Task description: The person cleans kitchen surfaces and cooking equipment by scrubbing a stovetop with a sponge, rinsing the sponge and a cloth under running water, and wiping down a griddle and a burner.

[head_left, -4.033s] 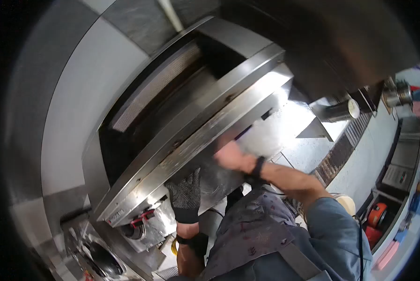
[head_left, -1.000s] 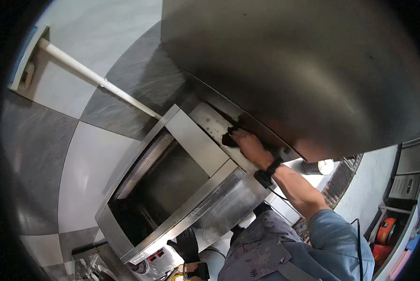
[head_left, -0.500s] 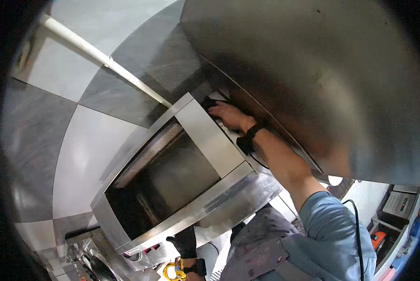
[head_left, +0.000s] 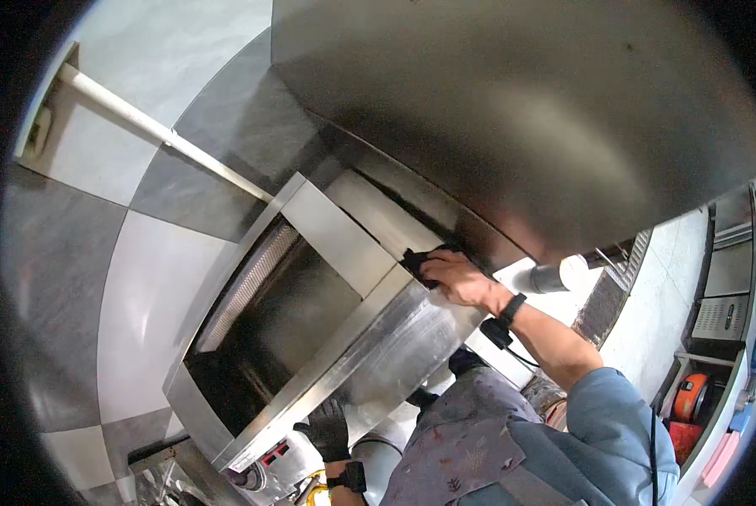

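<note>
Bare and bent round a black cloth (head_left: 420, 261), my right hand (head_left: 458, 277) presses on the side panel of a stainless steel appliance (head_left: 344, 240), near its front corner. The appliance has a dark open cavity with a perforated strip inside. My left hand (head_left: 325, 430), in a dark glove, is at the lower front edge of the appliance, beside red switches (head_left: 275, 454). Its thumb stands apart from the fingers, and nothing shows in it. Black bands are on both wrists.
A large metal surface (head_left: 530, 126) rises close on the right of the appliance. A white pipe (head_left: 167, 135) runs along the tiled wall (head_left: 158, 312). A metal cylinder (head_left: 559, 274) stands beyond my right wrist. Shelves with an orange object (head_left: 690, 396) are at the far right.
My right hand has moved with the black cloth from the back of the side panel toward the front corner. My left hand stays at the lower front edge. The view has shifted slightly.
</note>
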A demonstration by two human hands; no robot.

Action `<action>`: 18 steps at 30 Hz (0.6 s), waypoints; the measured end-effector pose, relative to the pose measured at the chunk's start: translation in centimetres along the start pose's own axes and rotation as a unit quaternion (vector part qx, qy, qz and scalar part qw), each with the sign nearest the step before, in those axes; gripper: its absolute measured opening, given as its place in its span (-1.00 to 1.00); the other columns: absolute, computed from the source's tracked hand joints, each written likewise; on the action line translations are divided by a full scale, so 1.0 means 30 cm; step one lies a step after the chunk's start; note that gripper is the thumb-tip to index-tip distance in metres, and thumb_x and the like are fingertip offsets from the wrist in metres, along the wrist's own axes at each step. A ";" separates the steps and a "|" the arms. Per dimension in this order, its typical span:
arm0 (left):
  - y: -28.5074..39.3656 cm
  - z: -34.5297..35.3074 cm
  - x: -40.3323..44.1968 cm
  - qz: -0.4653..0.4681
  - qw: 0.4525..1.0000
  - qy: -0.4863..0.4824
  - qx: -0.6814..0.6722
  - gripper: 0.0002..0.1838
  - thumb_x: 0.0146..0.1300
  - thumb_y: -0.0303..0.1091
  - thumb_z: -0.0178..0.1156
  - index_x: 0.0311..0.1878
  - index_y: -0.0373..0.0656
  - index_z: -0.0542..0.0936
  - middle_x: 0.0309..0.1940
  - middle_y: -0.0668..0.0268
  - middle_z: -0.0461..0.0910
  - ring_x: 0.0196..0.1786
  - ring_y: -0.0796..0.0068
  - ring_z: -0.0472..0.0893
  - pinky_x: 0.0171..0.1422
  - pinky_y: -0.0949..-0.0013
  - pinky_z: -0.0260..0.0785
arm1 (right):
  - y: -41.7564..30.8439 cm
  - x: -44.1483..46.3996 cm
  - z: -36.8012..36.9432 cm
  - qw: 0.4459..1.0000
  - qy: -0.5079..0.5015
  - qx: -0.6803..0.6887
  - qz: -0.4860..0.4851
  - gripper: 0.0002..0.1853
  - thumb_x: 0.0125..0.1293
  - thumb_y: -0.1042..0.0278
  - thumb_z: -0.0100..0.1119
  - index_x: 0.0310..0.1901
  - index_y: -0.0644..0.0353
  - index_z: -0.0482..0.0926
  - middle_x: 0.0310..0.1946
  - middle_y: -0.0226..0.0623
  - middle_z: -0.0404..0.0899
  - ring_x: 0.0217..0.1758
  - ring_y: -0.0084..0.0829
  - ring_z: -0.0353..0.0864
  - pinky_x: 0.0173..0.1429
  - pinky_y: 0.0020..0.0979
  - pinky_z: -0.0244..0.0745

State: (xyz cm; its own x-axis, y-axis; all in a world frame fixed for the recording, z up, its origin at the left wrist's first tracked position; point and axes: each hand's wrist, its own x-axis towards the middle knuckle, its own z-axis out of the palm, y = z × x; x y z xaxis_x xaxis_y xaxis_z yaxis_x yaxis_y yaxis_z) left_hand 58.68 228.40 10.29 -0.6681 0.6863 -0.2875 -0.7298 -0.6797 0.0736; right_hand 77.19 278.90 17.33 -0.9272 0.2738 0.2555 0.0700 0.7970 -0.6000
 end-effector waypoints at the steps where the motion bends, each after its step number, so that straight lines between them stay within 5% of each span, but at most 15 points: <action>1: -0.052 0.085 0.009 -0.029 0.983 -0.035 -0.179 -0.04 0.31 0.45 0.09 0.54 -0.12 0.36 0.59 0.17 0.28 0.61 0.13 0.21 0.75 -0.01 -0.18 | -0.008 -0.070 -0.006 1.000 -0.010 0.003 -0.001 -0.54 0.00 0.59 0.19 0.03 0.19 0.66 0.14 -0.20 0.66 0.35 0.00 0.50 0.40 0.00 0.44; 2: -0.120 0.201 0.022 -0.070 0.933 -0.058 -0.349 -0.06 0.31 0.42 0.12 0.52 -0.12 0.38 0.57 0.16 0.31 0.60 0.13 0.22 0.75 -0.01 -0.17 | -0.020 -0.116 -0.003 1.000 -0.019 0.005 -0.003 -0.56 -0.02 0.58 0.19 -0.01 0.19 0.67 0.12 -0.21 0.66 0.33 -0.02 0.51 0.39 -0.01 0.45; 6: -0.007 0.011 0.068 -0.023 0.997 -0.067 -0.004 -0.10 0.40 0.43 -0.03 0.51 -0.14 0.37 0.59 0.15 0.27 0.62 0.09 0.18 0.74 -0.05 -0.17 | -0.131 -0.280 -0.039 1.000 0.013 0.002 0.022 -0.70 -0.04 0.63 0.13 -0.23 0.12 0.67 -0.05 -0.30 0.72 0.16 -0.08 0.58 0.15 -0.11 0.52; 7: 0.016 -0.037 0.044 -0.010 0.994 -0.062 0.085 -0.11 0.42 0.43 -0.06 0.51 -0.14 0.37 0.60 0.15 0.25 0.62 0.07 0.17 0.74 -0.06 -0.17 | -0.108 -0.287 -0.046 0.999 0.018 0.042 -0.022 -0.66 -0.05 0.67 0.12 -0.22 0.12 0.68 -0.09 -0.24 0.72 0.10 -0.07 0.60 0.11 -0.10 0.54; 10: -0.046 -0.009 0.005 -0.020 0.979 -0.047 0.198 -0.15 0.50 0.41 -0.19 0.51 -0.15 0.34 0.60 0.07 0.23 0.63 0.02 0.16 0.74 -0.18 -0.21 | -0.130 -0.246 -0.052 0.990 0.127 -0.022 0.054 -0.58 0.05 0.65 0.18 0.01 0.22 0.68 0.01 -0.07 0.70 0.06 0.04 0.64 0.18 -0.09 0.57; 15: -0.275 0.094 -0.003 -0.170 0.972 -0.024 0.160 -0.37 0.62 0.08 -0.20 0.48 -0.21 0.32 0.49 -0.05 0.33 0.57 -0.06 0.27 0.70 -0.26 -0.03 | -0.209 -0.250 0.152 0.975 0.148 -0.130 0.106 -0.45 0.12 0.68 0.11 0.21 0.28 0.59 0.28 0.00 0.56 0.40 0.08 0.49 0.43 -0.06 0.46; 18: -0.299 0.086 -0.011 -0.188 0.932 -0.005 0.309 -0.51 0.60 -0.21 -0.16 0.44 -0.27 0.34 0.42 -0.06 0.41 0.46 -0.10 0.43 0.63 -0.20 0.20 | -0.341 -0.293 0.288 0.974 0.148 -0.133 0.104 -0.40 0.09 0.67 0.14 0.26 0.31 0.55 0.30 0.05 0.54 0.42 0.14 0.45 0.46 -0.02 0.42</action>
State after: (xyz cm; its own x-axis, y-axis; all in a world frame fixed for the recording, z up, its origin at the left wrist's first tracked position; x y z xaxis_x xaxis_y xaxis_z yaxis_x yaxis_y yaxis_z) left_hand 65.07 234.95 12.18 -0.3475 0.8503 -0.3953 -0.8545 -0.1136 0.5069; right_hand 81.46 263.67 14.67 -0.7384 0.5569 0.3802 0.3750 0.8077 -0.4550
